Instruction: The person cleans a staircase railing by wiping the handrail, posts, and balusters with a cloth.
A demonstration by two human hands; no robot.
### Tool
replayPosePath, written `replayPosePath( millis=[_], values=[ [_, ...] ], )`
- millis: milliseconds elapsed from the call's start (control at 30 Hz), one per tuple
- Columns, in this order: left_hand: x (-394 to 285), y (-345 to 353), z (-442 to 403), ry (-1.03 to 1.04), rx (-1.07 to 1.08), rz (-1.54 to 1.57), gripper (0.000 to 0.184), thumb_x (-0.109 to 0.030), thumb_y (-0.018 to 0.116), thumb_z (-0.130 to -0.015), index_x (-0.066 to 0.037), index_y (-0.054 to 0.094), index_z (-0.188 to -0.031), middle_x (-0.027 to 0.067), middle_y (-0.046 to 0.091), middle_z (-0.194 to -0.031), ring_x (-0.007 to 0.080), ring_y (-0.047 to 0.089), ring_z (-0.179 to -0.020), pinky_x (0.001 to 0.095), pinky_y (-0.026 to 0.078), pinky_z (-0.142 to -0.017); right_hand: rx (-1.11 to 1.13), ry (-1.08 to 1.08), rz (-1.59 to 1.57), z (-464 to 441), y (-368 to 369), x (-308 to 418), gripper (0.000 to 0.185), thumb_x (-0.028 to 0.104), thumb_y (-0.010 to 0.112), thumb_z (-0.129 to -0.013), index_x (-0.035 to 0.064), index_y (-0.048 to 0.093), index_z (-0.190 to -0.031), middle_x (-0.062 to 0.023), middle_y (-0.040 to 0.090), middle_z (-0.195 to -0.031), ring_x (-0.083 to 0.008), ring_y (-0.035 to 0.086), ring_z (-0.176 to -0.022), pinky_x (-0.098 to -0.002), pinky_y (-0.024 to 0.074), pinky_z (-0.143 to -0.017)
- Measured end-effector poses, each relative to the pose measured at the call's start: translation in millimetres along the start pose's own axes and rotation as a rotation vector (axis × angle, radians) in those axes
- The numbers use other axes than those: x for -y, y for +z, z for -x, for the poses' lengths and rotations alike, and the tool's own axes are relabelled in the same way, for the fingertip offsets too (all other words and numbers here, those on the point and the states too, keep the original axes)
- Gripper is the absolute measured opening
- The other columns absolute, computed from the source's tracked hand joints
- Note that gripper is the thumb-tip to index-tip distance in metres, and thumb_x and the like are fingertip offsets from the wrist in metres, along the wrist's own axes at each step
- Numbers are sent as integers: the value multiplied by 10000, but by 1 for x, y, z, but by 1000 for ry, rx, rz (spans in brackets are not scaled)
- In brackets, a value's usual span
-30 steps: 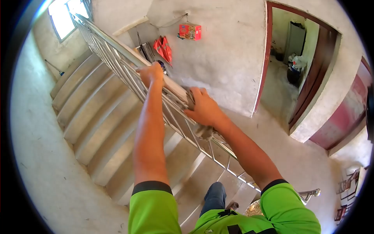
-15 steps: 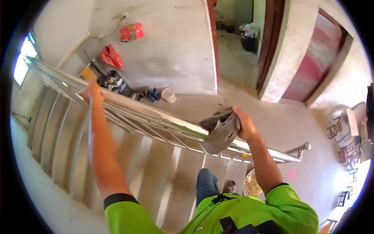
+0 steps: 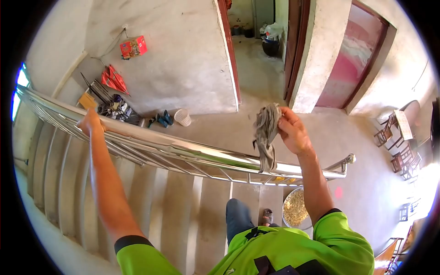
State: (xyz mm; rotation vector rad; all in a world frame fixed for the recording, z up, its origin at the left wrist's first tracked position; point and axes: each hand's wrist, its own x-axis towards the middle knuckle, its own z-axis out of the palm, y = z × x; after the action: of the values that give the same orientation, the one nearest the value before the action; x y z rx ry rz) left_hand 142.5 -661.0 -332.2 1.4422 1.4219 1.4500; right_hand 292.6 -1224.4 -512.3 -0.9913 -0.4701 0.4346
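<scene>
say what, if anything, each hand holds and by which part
The right hand holds a crumpled grey-brown cloth by its upper part. The left hand is on the shiny metal stair handrail; whether it grips is unclear.

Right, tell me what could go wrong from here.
The cloth hangs loosely from the right hand by the handrail, so it might slip and fall. The left hand is far out along the handrail above the stairs, so a misstep could upset balance. A sandalled foot is close to the round tray of yellowish bits, which it might knock and spill.
</scene>
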Motion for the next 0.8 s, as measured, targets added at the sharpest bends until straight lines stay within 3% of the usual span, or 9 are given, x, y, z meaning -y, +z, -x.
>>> replayPosePath(
  millis=[100, 200, 367, 433, 633, 733, 800],
  values=[
    [2, 2, -10, -47, 48, -19, 651, -297, 698, -731, 83, 410, -1174, 233, 648, -982, 318, 691, -715, 397, 566, -566, -79, -24, -105, -2, 13, 25, 383, 106, 554, -953, 12, 502, -1320, -46, 639, -1062, -125, 590, -963, -289, 464, -847],
    [17, 10, -30, 27, 54, 3, 652, -308, 696, -731, 80, 409, -1169, 230, 649, -993, 317, 693, -722, 394, 567, -561, -138, -53, 125, -10, 14, 38, 392, 113, 604, -952, 1, 509, -1315, -56, 653, -1041, -112, 601, -889, -247, 473, -757],
    [2, 1, -9, -27, 31, -18, 631, -301, 697, -736, 75, 423, -1162, 231, 645, -1025, 316, 692, -710, 388, 580, -566, -180, -26, 566, -19, -9, 61, 259, 136, 578, -984, -24, 629, -1181, -47, 675, -977, -82, 566, -888, -246, 467, -793],
    [0, 1, -2, -21, 20, 2, 623, -299, 695, -740, 75, 425, -1160, 227, 643, -1026, 312, 689, -704, 385, 580, -551, -132, -126, 912, -26, -14, 72, 262, 158, 580, -986, -30, 650, -1155, -26, 671, -928, -85, 561, -868, -251, 461, -780],
    [12, 9, -21, -43, 58, 85, 625, -295, 690, -751, 85, 419, -1167, 212, 638, -1016, 282, 672, -679, 360, 563, -489, -198, -40, 1035, -32, -16, 111, 282, 173, 557, -996, -26, 654, -1171, -35, 678, -909, -87, 573, -863, -261, 474, -822],
    [7, 5, -14, -44, 53, 99, 642, -296, 696, -760, 92, 409, -1184, 214, 628, -1034, 264, 669, -703, 349, 560, -485, -200, -239, 843, -33, -3, 128, 262, 150, 532, -991, -28, 660, -1134, -44, 671, -896, -103, 562, -845, -264, 468, -816],
    [8, 7, -14, -33, 54, 65, 654, -299, 703, -767, 95, 404, -1196, 216, 623, -1048, 256, 669, -723, 343, 562, -491, -198, -181, 961, -39, 0, 131, 267, 148, 529, -989, -28, 661, -1140, -42, 671, -907, -104, 563, -854, -268, 468, -825]
  ],
)
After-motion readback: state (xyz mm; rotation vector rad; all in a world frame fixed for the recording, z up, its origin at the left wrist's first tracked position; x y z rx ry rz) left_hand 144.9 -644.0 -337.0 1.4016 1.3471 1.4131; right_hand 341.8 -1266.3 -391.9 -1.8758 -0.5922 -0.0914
